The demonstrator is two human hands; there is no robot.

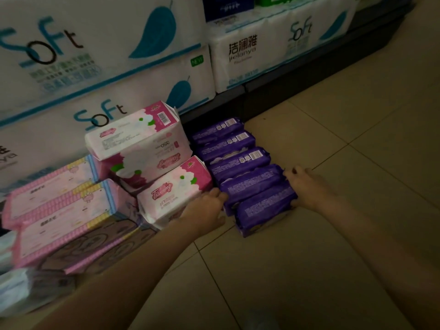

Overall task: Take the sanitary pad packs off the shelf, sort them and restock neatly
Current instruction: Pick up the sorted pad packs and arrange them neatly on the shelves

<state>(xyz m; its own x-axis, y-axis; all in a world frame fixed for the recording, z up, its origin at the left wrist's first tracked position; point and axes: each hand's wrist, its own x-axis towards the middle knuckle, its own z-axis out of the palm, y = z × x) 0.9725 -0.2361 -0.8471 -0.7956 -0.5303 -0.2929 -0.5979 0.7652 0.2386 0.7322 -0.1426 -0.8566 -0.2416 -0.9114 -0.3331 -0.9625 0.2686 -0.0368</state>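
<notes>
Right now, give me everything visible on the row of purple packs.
The row of purple packs is five glossy plastic-wrapped packs, white print and small barcodes on top, lying flat side by side on the tiled floor, running from the dark shelf base toward the camera. The far end reaches the shelf base; the pink-and-white packs sit along its left. The left hand and right hand press the nearest packs' ends from either side.

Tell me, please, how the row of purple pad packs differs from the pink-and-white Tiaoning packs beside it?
The purple pad packs stand on edge in one tidy row on the floor; the Tiaoning packs are piled in a loose, tilted stack. The purple packs are dark and slimmer, the Tiaoning packs pale, floral and bulkier. The left hand and right hand press the purple row's sides. Both are soft plastic-wrapped packs.
</notes>
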